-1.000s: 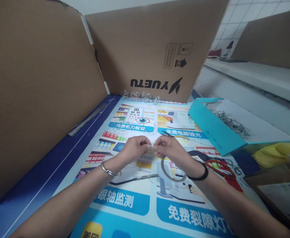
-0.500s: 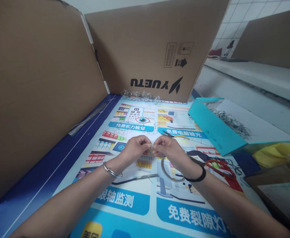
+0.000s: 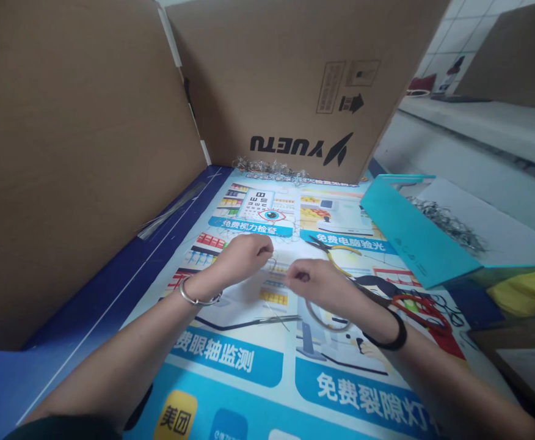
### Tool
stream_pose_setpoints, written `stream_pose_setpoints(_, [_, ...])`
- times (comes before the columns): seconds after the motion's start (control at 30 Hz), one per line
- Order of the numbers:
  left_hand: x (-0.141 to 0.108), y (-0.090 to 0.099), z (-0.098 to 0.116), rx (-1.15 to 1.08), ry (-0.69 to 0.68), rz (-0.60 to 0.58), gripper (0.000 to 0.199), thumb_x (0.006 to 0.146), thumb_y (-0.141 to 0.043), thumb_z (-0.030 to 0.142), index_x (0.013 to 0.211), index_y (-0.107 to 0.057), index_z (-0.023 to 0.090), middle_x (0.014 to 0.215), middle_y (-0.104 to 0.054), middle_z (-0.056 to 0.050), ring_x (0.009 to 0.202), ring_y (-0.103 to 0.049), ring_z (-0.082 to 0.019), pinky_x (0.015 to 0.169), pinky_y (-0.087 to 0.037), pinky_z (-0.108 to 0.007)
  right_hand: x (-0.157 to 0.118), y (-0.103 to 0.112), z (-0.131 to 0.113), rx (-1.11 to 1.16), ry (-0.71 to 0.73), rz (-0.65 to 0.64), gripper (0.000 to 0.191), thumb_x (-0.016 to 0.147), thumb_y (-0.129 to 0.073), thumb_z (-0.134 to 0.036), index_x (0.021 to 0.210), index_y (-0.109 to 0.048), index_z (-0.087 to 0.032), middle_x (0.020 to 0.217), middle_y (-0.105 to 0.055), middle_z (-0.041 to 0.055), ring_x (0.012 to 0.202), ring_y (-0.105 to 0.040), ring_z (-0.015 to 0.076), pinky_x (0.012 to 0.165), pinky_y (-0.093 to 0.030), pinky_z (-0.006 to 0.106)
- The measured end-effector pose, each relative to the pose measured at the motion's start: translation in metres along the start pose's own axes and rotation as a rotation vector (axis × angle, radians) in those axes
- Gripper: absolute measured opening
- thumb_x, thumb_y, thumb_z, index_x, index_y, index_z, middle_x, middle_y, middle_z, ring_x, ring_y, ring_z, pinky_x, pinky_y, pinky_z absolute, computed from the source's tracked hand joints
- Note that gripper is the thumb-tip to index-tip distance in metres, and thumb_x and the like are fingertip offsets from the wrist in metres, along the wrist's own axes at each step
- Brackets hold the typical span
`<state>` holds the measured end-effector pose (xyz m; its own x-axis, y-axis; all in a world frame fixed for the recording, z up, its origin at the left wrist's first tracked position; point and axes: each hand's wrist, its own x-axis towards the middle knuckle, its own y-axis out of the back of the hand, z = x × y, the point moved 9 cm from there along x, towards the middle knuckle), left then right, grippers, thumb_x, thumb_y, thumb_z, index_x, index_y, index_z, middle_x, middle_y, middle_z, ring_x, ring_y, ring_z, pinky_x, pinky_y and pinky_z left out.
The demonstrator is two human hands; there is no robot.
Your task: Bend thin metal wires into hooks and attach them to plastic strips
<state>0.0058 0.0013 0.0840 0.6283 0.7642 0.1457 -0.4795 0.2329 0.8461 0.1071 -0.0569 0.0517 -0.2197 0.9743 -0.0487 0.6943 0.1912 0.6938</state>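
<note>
My left hand (image 3: 248, 255) is closed over the printed mat, its fingertips pinched together. A thin, pale bent wire (image 3: 273, 264) shows just below those fingertips. Slightly lower, my right hand (image 3: 314, 282) is curled shut with its thumb against the fingers; anything inside is hidden. A small gap separates the two hands. Several straight thin wires (image 3: 276, 319) lie below them on the mat. Under my right wrist sits a grey ring (image 3: 327, 324), partly covered. Pliers (image 3: 341, 256) with a yellow handle rest just beyond my right hand.
Cardboard walls (image 3: 295, 79) stand at the left and back. Tangled wire pieces (image 3: 270, 168) line the back wall's foot. A teal box (image 3: 414, 244) holding more wire bits (image 3: 451, 223) is at right, near a red-handled tool (image 3: 421, 311). Long strips (image 3: 171, 211) lie left.
My hands, which met at the fingertips, have moved apart. The left went up and left, the right slightly down and right. The whole view has shifted a little.
</note>
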Motion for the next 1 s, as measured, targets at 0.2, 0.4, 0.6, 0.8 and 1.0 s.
stream_pose_setpoints(0.2, [0.000, 0.003, -0.015, 0.179, 0.011, -0.038, 0.018, 0.074, -0.047, 0.012, 0.070, -0.063, 0.017, 0.072, -0.066, -0.002, 0.065, -0.057, -0.014, 0.057, -0.035, -0.023, -0.027, -0.054, -0.035, -0.667, 0.227, -0.168, 0.014, 0.077, -0.051, -0.017, 0.071, -0.063, -0.015, 0.076, -0.065, 0.0093, 0.069, -0.057, 0.0189, 0.054, -0.030, 0.028])
stream_pose_setpoints(0.4, [0.007, -0.002, -0.039, 0.130, 0.072, 0.007, 0.014, 0.073, -0.052, 0.015, 0.070, -0.065, 0.019, 0.068, -0.066, 0.000, 0.063, -0.057, -0.014, 0.055, -0.035, -0.023, -0.040, -0.079, -0.050, -0.881, 0.360, -0.143, 0.013, 0.069, -0.056, -0.001, 0.073, -0.062, -0.012, 0.073, -0.062, 0.0110, 0.068, -0.056, 0.0224, 0.053, -0.030, 0.031])
stream_pose_setpoints(0.6, [0.012, -0.011, -0.062, -0.018, 0.169, 0.117, 0.011, 0.075, -0.054, 0.020, 0.074, -0.064, 0.019, 0.070, -0.068, 0.000, 0.067, -0.061, -0.014, 0.057, -0.040, -0.021, -0.050, -0.087, -0.062, -0.918, 0.429, -0.080, 0.010, 0.068, -0.061, -0.003, 0.071, -0.060, -0.012, 0.068, -0.059, 0.0102, 0.063, -0.053, 0.0230, 0.050, -0.030, 0.031])
stream_pose_setpoints(0.8, [0.017, -0.023, -0.076, -0.025, 0.236, 0.167, 0.012, 0.077, -0.053, 0.023, 0.081, -0.065, 0.020, 0.074, -0.069, 0.000, 0.069, -0.062, -0.014, 0.058, -0.042, -0.021, -0.056, -0.094, -0.063, -0.861, 0.508, -0.023, 0.011, 0.071, -0.061, -0.006, 0.067, -0.055, -0.014, 0.065, -0.058, 0.0077, 0.059, -0.049, 0.0187, 0.049, -0.027, 0.031])
stream_pose_setpoints(1.0, [0.019, -0.027, -0.078, 0.008, 0.258, 0.170, 0.011, 0.077, -0.054, 0.022, 0.079, -0.065, 0.021, 0.076, -0.069, 0.000, 0.069, -0.061, -0.015, 0.059, -0.041, -0.022, -0.057, -0.086, -0.067, -0.766, 0.532, -0.092, 0.012, 0.070, -0.059, -0.005, 0.074, -0.054, -0.015, 0.072, -0.061, 0.0062, 0.062, -0.050, 0.0171, 0.052, -0.026, 0.030])
